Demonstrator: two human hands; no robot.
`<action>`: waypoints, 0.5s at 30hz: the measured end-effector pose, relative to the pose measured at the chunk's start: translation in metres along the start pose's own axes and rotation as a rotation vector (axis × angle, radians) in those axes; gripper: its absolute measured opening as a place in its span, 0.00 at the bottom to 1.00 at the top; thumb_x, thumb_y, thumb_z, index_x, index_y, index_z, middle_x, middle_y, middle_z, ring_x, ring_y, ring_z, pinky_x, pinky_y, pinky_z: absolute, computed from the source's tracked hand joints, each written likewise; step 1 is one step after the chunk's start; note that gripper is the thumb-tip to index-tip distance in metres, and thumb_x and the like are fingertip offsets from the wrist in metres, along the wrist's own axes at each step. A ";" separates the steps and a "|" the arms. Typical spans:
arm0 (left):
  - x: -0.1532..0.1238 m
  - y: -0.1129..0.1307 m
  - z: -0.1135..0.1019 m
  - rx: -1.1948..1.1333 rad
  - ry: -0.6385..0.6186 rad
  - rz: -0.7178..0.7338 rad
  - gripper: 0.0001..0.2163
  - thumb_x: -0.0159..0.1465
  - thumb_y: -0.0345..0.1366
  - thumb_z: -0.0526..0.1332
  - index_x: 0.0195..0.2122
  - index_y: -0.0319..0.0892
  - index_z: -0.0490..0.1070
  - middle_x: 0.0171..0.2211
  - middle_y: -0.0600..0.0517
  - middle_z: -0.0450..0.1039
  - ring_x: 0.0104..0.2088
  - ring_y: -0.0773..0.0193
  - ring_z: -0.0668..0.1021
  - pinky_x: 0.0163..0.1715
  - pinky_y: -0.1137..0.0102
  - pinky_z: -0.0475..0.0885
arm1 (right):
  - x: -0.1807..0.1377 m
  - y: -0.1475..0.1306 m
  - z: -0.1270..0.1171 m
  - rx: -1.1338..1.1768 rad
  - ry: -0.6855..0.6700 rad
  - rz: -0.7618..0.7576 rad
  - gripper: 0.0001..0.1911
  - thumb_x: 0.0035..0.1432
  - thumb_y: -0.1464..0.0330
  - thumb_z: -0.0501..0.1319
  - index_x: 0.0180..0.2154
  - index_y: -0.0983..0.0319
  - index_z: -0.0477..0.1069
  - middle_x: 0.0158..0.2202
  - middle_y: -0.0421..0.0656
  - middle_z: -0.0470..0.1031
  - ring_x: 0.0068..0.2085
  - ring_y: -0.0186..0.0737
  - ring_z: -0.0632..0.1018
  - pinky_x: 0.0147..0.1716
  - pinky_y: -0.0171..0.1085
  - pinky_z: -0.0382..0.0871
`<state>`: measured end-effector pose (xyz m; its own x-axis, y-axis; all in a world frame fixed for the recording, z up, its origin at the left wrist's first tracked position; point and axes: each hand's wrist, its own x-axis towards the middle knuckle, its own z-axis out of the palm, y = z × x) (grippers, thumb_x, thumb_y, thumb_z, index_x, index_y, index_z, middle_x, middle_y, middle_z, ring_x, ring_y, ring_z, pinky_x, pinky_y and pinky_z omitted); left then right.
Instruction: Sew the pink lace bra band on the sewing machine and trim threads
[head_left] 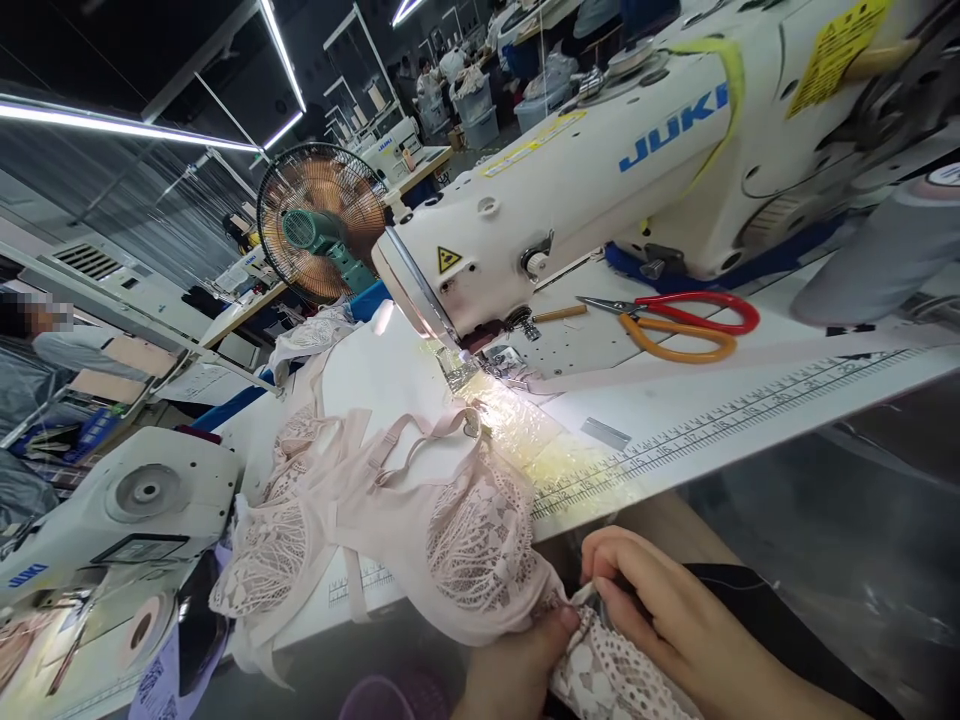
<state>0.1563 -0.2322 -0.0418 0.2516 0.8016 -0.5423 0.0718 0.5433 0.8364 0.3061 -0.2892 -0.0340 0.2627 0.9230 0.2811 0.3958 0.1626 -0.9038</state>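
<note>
A pale pink lace garment [420,520] with thin straps lies over the front edge of the white sewing table [675,420]. My left hand [517,665] pinches the garment's lace edge at the bottom of the view. My right hand [660,610] is closed on the same lace edge just to the right, fingers curled round it. Both hands sit below the table edge, well short of the needle area [480,365] of the white Juki sewing machine [600,170].
Red and orange handled scissors [675,320] lie on the table behind the machine head. A standing fan [322,220] is at the table's far end. Another sewing machine [127,500] stands at left, a person beyond it. A ruler strip [720,420] runs along the table edge.
</note>
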 end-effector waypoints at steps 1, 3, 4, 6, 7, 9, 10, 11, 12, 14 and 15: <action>0.000 0.002 -0.001 0.021 0.004 0.010 0.22 0.36 0.43 0.73 0.30 0.36 0.75 0.35 0.44 0.75 0.41 0.50 0.74 0.45 0.62 0.68 | 0.002 -0.002 -0.002 0.018 -0.010 0.032 0.08 0.61 0.70 0.45 0.29 0.58 0.57 0.29 0.40 0.65 0.30 0.35 0.70 0.28 0.34 0.67; 0.000 0.007 -0.002 0.032 -0.003 0.022 0.22 0.36 0.44 0.73 0.30 0.36 0.75 0.35 0.44 0.75 0.42 0.49 0.74 0.47 0.61 0.67 | 0.007 -0.006 -0.007 0.058 -0.081 0.123 0.09 0.60 0.67 0.46 0.28 0.58 0.58 0.27 0.39 0.65 0.28 0.36 0.69 0.27 0.34 0.66; 0.000 0.010 -0.002 0.029 -0.009 0.030 0.22 0.35 0.44 0.73 0.29 0.36 0.74 0.35 0.44 0.75 0.42 0.49 0.74 0.47 0.61 0.67 | 0.010 -0.007 -0.011 0.080 -0.134 0.175 0.10 0.60 0.65 0.46 0.27 0.58 0.59 0.26 0.39 0.66 0.28 0.36 0.69 0.27 0.34 0.65; -0.002 0.017 0.000 0.020 -0.002 0.036 0.23 0.35 0.44 0.73 0.30 0.35 0.75 0.35 0.43 0.76 0.42 0.48 0.74 0.47 0.60 0.67 | 0.017 -0.009 -0.017 0.164 -0.257 0.274 0.13 0.60 0.61 0.47 0.27 0.59 0.61 0.26 0.39 0.66 0.27 0.35 0.69 0.26 0.33 0.63; -0.003 0.020 0.001 0.018 0.007 0.033 0.23 0.35 0.44 0.73 0.30 0.35 0.75 0.36 0.42 0.75 0.43 0.47 0.74 0.48 0.59 0.67 | 0.021 -0.009 -0.019 0.232 -0.315 0.323 0.15 0.60 0.59 0.46 0.28 0.59 0.62 0.26 0.39 0.67 0.26 0.35 0.68 0.25 0.33 0.63; -0.006 0.029 0.002 0.035 0.015 0.051 0.24 0.36 0.44 0.73 0.33 0.35 0.75 0.39 0.41 0.75 0.46 0.46 0.73 0.51 0.58 0.64 | 0.029 -0.010 -0.022 0.374 -0.412 0.407 0.18 0.60 0.54 0.45 0.31 0.60 0.63 0.28 0.38 0.66 0.24 0.33 0.66 0.23 0.32 0.61; -0.007 0.034 0.003 0.055 0.010 0.087 0.24 0.37 0.43 0.73 0.35 0.36 0.75 0.41 0.41 0.74 0.49 0.46 0.71 0.53 0.58 0.62 | 0.034 -0.011 -0.022 0.413 -0.450 0.428 0.18 0.59 0.54 0.46 0.31 0.60 0.64 0.27 0.38 0.65 0.24 0.32 0.65 0.22 0.32 0.59; -0.007 0.040 0.003 0.082 0.002 0.141 0.25 0.39 0.43 0.72 0.37 0.36 0.75 0.43 0.41 0.73 0.52 0.47 0.68 0.55 0.59 0.59 | 0.038 -0.013 -0.022 0.412 -0.478 0.431 0.17 0.58 0.54 0.49 0.31 0.60 0.64 0.25 0.37 0.64 0.23 0.32 0.63 0.21 0.31 0.58; -0.007 0.047 0.002 0.119 -0.001 0.206 0.25 0.41 0.44 0.71 0.39 0.37 0.74 0.45 0.41 0.72 0.55 0.47 0.66 0.56 0.59 0.57 | 0.044 -0.016 -0.022 0.373 -0.493 0.412 0.14 0.56 0.57 0.52 0.29 0.61 0.63 0.24 0.35 0.62 0.24 0.32 0.62 0.22 0.31 0.56; -0.002 0.064 -0.001 0.197 0.018 0.303 0.24 0.44 0.44 0.69 0.42 0.38 0.73 0.47 0.42 0.71 0.57 0.49 0.63 0.58 0.60 0.55 | 0.056 -0.022 -0.022 0.230 -0.487 0.333 0.08 0.52 0.64 0.56 0.26 0.61 0.63 0.21 0.34 0.59 0.24 0.32 0.61 0.22 0.30 0.55; 0.003 0.075 -0.004 0.232 0.034 0.335 0.24 0.47 0.45 0.68 0.42 0.38 0.73 0.47 0.42 0.71 0.57 0.49 0.64 0.57 0.60 0.56 | 0.063 -0.026 -0.023 0.150 -0.471 0.283 0.06 0.51 0.66 0.55 0.24 0.61 0.62 0.20 0.34 0.59 0.24 0.32 0.62 0.23 0.30 0.54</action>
<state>0.1586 -0.1880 0.0195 0.2665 0.9344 -0.2362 0.2078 0.1836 0.9608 0.3326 -0.2430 0.0150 -0.0944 0.9881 -0.1215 0.2285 -0.0972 -0.9687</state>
